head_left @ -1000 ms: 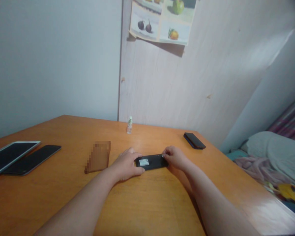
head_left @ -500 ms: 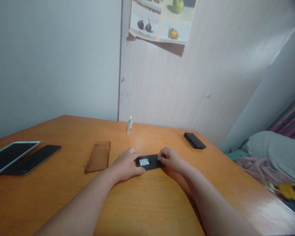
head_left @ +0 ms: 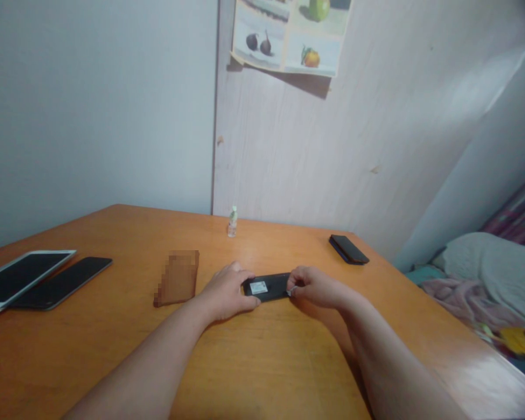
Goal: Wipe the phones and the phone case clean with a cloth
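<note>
A flat black phone-like device with a white label lies on the table in front of me. Around its left end, my left hand grips it, thumb on the near edge and fingers on the far edge. My right hand is at the device's right end, fingertips pinched on a small whitish piece that could be tissue or cloth; most of it is hidden by the fingers. To the left of my left hand lies a brown, partly pixelated flat item.
A white tablet overlaps a dark phone at the far left. Near the back stands a small clear bottle. A black wallet-like item lies by the right edge of the wooden table. Bedding is beyond.
My right hand has slid slightly right and toward me, to the device's right end, with the whitish piece still pinched. My left hand keeps its hold. The view has shifted slightly.
</note>
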The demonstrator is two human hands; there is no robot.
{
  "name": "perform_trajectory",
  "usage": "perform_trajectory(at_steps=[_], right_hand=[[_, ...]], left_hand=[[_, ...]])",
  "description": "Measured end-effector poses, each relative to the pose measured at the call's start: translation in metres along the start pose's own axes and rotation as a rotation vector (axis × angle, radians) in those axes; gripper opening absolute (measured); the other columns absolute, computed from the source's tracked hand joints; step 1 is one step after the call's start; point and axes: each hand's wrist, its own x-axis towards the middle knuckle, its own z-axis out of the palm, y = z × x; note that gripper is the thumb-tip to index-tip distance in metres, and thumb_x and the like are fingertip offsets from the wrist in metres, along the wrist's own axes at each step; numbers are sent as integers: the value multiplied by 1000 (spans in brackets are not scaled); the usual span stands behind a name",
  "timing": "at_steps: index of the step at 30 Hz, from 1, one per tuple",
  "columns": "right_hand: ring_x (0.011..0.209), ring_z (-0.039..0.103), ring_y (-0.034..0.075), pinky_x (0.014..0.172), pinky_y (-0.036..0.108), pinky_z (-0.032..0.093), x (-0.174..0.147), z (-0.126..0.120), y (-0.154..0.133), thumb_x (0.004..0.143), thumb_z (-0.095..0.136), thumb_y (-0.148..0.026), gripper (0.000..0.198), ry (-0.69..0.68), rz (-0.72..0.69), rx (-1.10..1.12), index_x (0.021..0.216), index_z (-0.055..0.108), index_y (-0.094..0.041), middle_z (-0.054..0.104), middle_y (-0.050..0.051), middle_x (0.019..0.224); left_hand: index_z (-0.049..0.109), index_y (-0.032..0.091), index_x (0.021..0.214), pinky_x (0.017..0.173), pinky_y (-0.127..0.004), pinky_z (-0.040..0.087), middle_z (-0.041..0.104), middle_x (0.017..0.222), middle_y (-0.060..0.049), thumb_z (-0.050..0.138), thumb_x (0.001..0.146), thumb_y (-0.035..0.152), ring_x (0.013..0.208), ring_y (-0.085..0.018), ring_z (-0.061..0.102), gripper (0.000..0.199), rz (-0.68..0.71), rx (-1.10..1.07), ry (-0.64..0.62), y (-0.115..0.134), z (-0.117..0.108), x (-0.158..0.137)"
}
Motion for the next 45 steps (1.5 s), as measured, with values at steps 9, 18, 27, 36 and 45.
perform_trajectory(at_steps=[9,18,27,36,45], right_hand=[[69,55,13,61,22,38,3,10,-11,71,57,-10,12,98,-54,-37,73,65,-19,63,-1,75],[74,55,14,64,21,38,3,19,-12,70,58,-7,15,158,-29,-115,75,64,-19,61,0,79],[69,54,14,61,24,36,5,11,-2,70,57,-7,13,149,77,-166,73,63,-19,61,0,73],[78,56,15,69,23,39,9,28,-14,77,57,-12,12,174,-70,-168,80,66,-20,63,2,83],[80,55,15,70,24,38,14,29,-6,82,57,-14,9,263,-24,-208,82,65,-18,62,3,85]], left_hand=[[70,29,115,79,-30,47,59,103,-5,73,70,48,95,-24,60,48,16,-1,4,-2,1,0],[71,29,112,78,-30,48,61,103,-5,73,69,48,94,-24,60,47,-7,-4,-1,1,0,0],[70,29,115,81,-31,48,60,104,-5,73,69,50,96,-25,60,50,11,-11,18,-4,5,0],[70,30,113,77,-30,48,59,101,-5,73,69,49,93,-24,60,48,8,-7,4,-1,2,-1],[71,28,114,74,-29,46,60,101,-6,72,70,48,92,-24,59,48,18,-1,7,-1,1,-1]])
